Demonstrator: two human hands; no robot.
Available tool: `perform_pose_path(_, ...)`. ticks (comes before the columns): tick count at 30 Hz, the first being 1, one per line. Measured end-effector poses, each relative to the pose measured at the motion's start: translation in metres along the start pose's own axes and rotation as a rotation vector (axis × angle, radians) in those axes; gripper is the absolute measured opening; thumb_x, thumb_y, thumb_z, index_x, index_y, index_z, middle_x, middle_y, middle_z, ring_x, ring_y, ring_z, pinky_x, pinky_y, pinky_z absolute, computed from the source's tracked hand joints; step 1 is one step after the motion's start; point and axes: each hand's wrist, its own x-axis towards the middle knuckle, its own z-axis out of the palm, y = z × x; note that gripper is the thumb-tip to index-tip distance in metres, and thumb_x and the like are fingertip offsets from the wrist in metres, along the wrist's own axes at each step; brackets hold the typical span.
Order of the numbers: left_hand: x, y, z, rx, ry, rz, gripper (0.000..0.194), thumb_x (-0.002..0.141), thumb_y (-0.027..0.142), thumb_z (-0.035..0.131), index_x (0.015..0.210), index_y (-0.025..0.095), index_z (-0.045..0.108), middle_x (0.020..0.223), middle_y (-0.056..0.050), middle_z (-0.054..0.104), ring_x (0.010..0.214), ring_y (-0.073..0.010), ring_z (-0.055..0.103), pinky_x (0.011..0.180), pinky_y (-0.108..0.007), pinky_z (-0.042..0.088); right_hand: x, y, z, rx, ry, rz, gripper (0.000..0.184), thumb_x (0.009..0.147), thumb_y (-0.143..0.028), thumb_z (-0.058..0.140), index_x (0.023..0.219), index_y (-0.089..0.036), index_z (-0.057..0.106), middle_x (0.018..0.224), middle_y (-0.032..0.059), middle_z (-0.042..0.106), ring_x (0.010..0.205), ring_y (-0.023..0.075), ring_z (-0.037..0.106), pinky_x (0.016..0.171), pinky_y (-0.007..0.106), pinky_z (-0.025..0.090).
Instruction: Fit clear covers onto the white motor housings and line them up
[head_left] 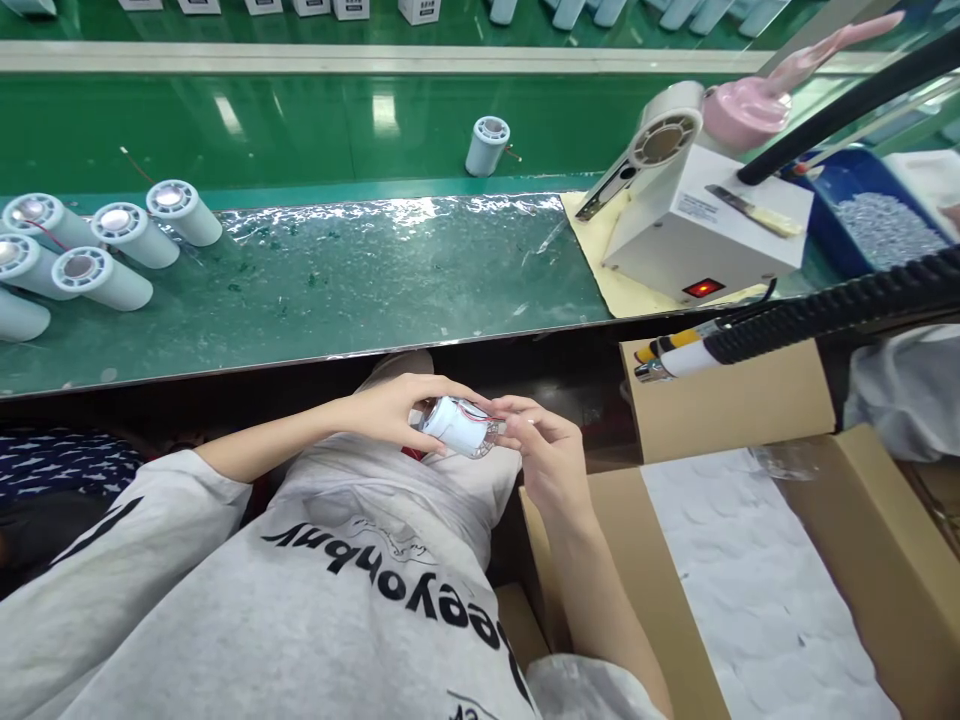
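Above my lap, my left hand (397, 408) is wrapped round a light blue cylindrical housing (456, 427) that lies on its side. Red and dark wires run along the top of the housing. At its right end my right hand (544, 440) pinches a small part by the wires, too small to make out. Several similar light blue cylinders (112, 280) stand tilted at the left of the bench, some with thin wires sticking out. One more cylinder (486, 148) stands alone on the green belt, with a short wire at its side.
On the bench's right stands a white machine (697, 220) with a lit red switch, beside a blue tray (855, 210) of small parts. An electric screwdriver (675, 358) on a black coiled hose hangs over an open cardboard box (630, 540). The bench edge (315, 360) runs ahead of my hands.
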Motion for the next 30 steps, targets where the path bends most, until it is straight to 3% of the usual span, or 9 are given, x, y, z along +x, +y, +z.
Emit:
perform_pose_path(2,-0.001,0.003,0.004,-0.092,0.036,-0.084,0.066,0.076,0.033,0.085,0.137,0.02,0.063,0.134,-0.014,0.068,0.118,-0.0264,0.065,0.096,-0.036,0.053,-0.003,0.003,-0.003,-0.094,-0.062,-0.1,0.027,0.08,-0.049,0.084,0.069,-0.025,0.076,0.104,0.0069,0.079,0.102,0.0294,0.077,0.09,0.046,0.064)
perform_pose_path(4,-0.004,0.004,0.008,-0.243,0.08,-0.163,0.067,0.076,0.035,0.084,0.137,0.019,0.061,0.135,-0.015,0.066,0.113,-0.0247,0.067,0.093,-0.036,0.055,-0.008,0.004,-0.006,-0.3,-0.145,-0.243,0.021,0.078,-0.042,0.087,0.092,-0.028,0.081,0.121,0.0084,0.077,0.115,0.0314,0.073,0.1,0.048,0.061)
perform_pose_path(6,-0.006,0.004,0.012,-0.37,0.097,-0.203,0.066,0.077,0.036,0.083,0.138,0.021,0.06,0.137,-0.014,0.064,0.108,-0.0222,0.068,0.09,-0.035,0.056,-0.014,0.003,-0.008,-0.488,-0.199,-0.371,0.035,0.08,-0.032,0.087,0.114,-0.029,0.077,0.133,0.0093,0.072,0.123,0.0312,0.07,0.105,0.048,0.059)
perform_pose_path(10,-0.008,0.007,0.012,-0.394,0.055,-0.202,0.069,0.077,0.037,0.085,0.14,0.025,0.06,0.14,-0.013,0.063,0.11,-0.0232,0.068,0.09,-0.035,0.056,-0.022,0.001,-0.012,-0.578,-0.223,-0.467,0.034,0.087,-0.029,0.081,0.12,-0.028,0.071,0.135,0.0108,0.071,0.124,0.0299,0.069,0.105,0.046,0.059)
perform_pose_path(16,-0.008,0.014,0.003,-0.243,0.011,-0.05,0.072,0.076,0.034,0.087,0.143,0.028,0.061,0.151,-0.012,0.059,0.137,-0.0304,0.057,0.107,-0.04,0.052,-0.025,-0.003,-0.012,-0.438,-0.237,-0.351,0.04,0.084,-0.035,0.085,0.12,-0.028,0.069,0.129,0.0094,0.074,0.122,0.0289,0.07,0.098,0.043,0.064)
perform_pose_path(22,-0.009,0.014,0.001,-0.16,-0.002,0.059,0.069,0.078,0.032,0.086,0.143,0.029,0.062,0.148,-0.012,0.061,0.137,-0.0299,0.057,0.114,-0.044,0.047,-0.026,-0.008,-0.008,-0.288,-0.205,-0.189,0.04,0.079,-0.033,0.089,0.115,-0.031,0.072,0.121,0.0038,0.075,0.109,0.0222,0.073,0.088,0.033,0.067)
perform_pose_path(30,-0.009,0.015,0.002,-0.104,0.003,0.105,0.069,0.08,0.032,0.085,0.144,0.028,0.061,0.148,-0.014,0.061,0.138,-0.0298,0.057,0.116,-0.045,0.046,-0.025,-0.009,-0.007,-0.08,-0.196,0.075,0.042,0.076,-0.049,0.088,0.109,-0.03,0.071,0.112,0.0047,0.072,0.102,0.0207,0.071,0.077,0.028,0.065)
